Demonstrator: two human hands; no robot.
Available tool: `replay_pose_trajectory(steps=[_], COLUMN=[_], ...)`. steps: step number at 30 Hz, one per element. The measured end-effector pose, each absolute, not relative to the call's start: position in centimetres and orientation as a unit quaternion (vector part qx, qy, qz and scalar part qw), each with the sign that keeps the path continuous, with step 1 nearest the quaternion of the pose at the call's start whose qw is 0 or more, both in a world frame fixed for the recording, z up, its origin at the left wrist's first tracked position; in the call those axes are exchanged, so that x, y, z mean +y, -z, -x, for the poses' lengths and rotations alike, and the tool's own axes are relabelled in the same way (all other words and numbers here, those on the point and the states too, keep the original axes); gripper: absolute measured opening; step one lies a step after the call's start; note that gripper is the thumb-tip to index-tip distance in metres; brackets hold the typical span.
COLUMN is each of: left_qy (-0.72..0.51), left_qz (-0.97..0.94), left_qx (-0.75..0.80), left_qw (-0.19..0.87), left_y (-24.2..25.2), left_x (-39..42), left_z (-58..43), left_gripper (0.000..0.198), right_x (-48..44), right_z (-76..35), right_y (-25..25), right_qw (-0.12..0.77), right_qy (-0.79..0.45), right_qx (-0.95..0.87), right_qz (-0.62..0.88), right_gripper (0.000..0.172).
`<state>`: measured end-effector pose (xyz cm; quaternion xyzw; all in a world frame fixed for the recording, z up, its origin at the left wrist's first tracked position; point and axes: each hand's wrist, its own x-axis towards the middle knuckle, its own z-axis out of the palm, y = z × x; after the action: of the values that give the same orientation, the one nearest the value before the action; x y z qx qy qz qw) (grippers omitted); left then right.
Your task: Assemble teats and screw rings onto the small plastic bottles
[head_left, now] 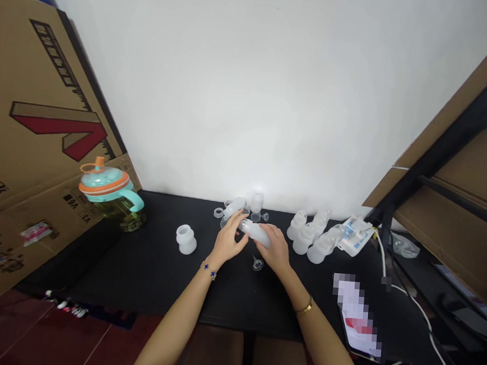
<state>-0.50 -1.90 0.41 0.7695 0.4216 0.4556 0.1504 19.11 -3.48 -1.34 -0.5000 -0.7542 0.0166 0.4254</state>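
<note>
Above the middle of the black table, a small frosted-white baby bottle (259, 234) lies tilted on its side between my hands. My right hand (275, 249) is wrapped round its body at the base end. My left hand (228, 242) has its fingers closed about the clear top end, which they partly hide. A clear funnel-shaped piece (258, 264) with a thin stem lies just below my hands. Behind my left hand are clear rings and a white bottle part (235, 206), partly covered. An open-mouthed white bottle body (186, 240) stands to the left.
Several white bottles with clear tops (303, 239) are grouped at the right. Beside them are a white power strip (355, 235) with cables and a phone (357, 318). A large teal-and-orange jug (116, 195) stands left, by cardboard boxes (32, 132). A white wall (254, 93) rises behind.
</note>
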Motion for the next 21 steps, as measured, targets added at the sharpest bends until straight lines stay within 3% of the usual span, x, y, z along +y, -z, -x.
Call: replay_pose_trajectory(steps=[10, 21], left_qy=[-0.468, -0.446], left_qz=[-0.751, -0.770], left_qx=[0.432, 0.435], left_qw=[0.173, 0.138], left_y=[0.19, 0.12], left_x=[-1.63, -1.30], left_z=[0.24, 0.71], left_gripper=[0.033, 0.030], right_x=[-3.34, -3.69], right_z=[-19.27, -19.07], right_y=[1.63, 1.44], right_qw=[0.407, 0.409], right_qy=[0.063, 0.037], right_qx=[-0.795, -0.793], right_qz=[0.444, 0.450], right_gripper=[0.051, 0.050])
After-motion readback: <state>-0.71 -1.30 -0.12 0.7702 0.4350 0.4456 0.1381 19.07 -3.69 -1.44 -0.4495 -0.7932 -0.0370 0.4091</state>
